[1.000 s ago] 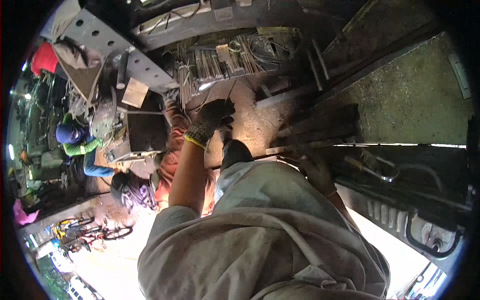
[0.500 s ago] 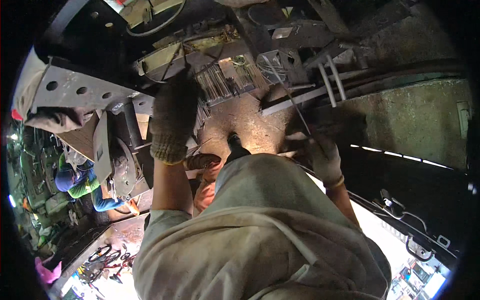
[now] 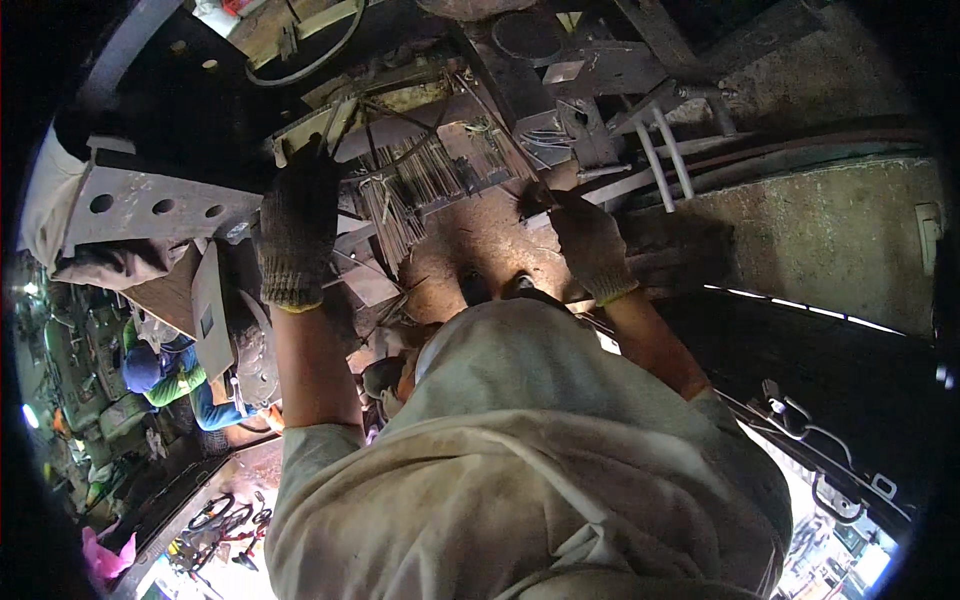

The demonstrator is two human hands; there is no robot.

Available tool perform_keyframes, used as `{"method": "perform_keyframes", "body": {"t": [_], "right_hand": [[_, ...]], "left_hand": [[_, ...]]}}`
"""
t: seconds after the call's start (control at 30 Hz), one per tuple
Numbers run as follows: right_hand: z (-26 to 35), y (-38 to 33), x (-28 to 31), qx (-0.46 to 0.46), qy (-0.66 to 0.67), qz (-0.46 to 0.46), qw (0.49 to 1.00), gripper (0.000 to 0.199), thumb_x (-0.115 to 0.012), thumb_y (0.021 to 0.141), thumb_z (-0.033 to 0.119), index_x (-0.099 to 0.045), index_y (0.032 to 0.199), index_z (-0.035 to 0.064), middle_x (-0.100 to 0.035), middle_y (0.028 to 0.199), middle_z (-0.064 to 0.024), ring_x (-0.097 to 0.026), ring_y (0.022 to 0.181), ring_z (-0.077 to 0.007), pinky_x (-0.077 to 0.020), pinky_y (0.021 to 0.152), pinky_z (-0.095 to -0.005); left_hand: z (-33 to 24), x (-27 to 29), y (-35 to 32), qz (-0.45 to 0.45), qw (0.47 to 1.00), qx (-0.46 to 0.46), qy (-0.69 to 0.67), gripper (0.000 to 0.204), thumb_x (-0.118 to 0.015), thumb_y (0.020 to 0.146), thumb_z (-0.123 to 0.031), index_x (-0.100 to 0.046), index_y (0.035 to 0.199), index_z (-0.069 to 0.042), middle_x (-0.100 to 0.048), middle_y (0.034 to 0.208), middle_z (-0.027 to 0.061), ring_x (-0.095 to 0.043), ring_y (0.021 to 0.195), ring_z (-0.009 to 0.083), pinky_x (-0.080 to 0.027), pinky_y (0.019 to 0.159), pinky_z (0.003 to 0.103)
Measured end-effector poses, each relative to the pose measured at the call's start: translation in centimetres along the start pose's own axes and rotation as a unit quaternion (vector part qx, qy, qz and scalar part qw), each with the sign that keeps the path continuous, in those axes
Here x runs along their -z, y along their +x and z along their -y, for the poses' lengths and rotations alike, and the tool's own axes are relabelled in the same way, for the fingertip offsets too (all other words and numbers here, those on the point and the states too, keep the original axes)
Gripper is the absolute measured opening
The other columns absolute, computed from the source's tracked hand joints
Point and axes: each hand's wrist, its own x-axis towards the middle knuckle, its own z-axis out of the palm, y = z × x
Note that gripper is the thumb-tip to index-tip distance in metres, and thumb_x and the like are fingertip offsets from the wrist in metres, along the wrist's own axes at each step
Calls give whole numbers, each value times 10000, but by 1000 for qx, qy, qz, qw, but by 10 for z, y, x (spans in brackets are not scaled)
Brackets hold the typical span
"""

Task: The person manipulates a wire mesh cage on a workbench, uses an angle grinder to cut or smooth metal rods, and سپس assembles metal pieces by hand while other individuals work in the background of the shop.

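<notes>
My left hand (image 3: 298,225), in a dark knitted work glove, reaches forward beside a grey metal bar with round holes (image 3: 165,206). Its fingers look curled, but deep shadow hides what they hold. My right hand (image 3: 590,245), gloved too, is closed at the near end of a thin rod (image 3: 500,130). That rod slants away forward and to the left. Between and ahead of my hands, many thin metal rods (image 3: 430,170) lie bunched side by side, some loose at the near left. Past my left fingertips is a dark, thin curved piece (image 3: 410,150).
Two pale metal tubes (image 3: 664,155) stick out at the right, above a long worn metal panel (image 3: 830,235). At the left a person in a blue cap (image 3: 143,370) works low down. Below my hands is a brown floor (image 3: 490,235) with my shoes on it. Flat metal plates (image 3: 370,285) lie near my left wrist.
My right hand has moved forward and left with the thin rod, towards the bunched rods. My left hand has shifted left and a little forward, uncovering more of the rods and plates.
</notes>
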Motion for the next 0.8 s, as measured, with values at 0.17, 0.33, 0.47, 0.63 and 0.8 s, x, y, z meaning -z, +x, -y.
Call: {"method": "perform_keyframes", "body": {"t": [0.17, 0.33, 0.47, 0.63, 0.8], "right_hand": [[-6, 4, 2, 174, -149, -3, 973, 335, -518, 1009, 225, -643, 1242, 20, -705, 1071, -151, -676, 897, -240, -552, 774, -375], [19, 8, 3, -84, 155, 84, 981, 339, -507, 1024, 214, -624, 1280, 26, -686, 818, -113, -630, 604, -154, -531, 581, -313], [32, 5, 2, -39, 177, 125, 975, 352, -493, 1021, 206, -605, 1320, 56, -625, 713, -69, -590, 558, -124, -493, 520, -291], [75, 4, 7, -176, 261, 130, 940, 354, -491, 1016, 197, -604, 1321, 57, -593, 667, -39, -543, 521, -107, -473, 494, -284], [102, -4, 1, -238, 253, 129, 929, 349, -518, 1012, 189, -593, 1336, 82, -637, 776, -49, -589, 600, -111, -512, 548, -265]], "left_hand": [[5, 1, 9, 46, 993, 64, -93, 354, -551, 969, -137, -602, 1311, -59, -651, 1234, 186, -696, 940, 315, -566, 707, 390], [10, 11, 23, 46, 985, 85, -144, 258, -570, 954, -148, -672, 1171, -54, -662, 1152, 222, -644, 1050, 392, -548, 843, 450], [11, 15, 41, -13, 982, 124, -138, 233, -598, 948, -178, -679, 1122, -46, -670, 1146, 215, -637, 1041, 431, -525, 873, 492], [25, 5, 57, -65, 987, 69, -128, 259, -584, 965, -249, -679, 1082, -39, -678, 1134, 204, -623, 1057, 452, -501, 890, 528], [54, -13, 62, 21, 984, 111, -141, 260, -538, 972, -245, -677, 1081, -54, -678, 1133, 182, -627, 1053, 420, -522, 846, 505]]}}
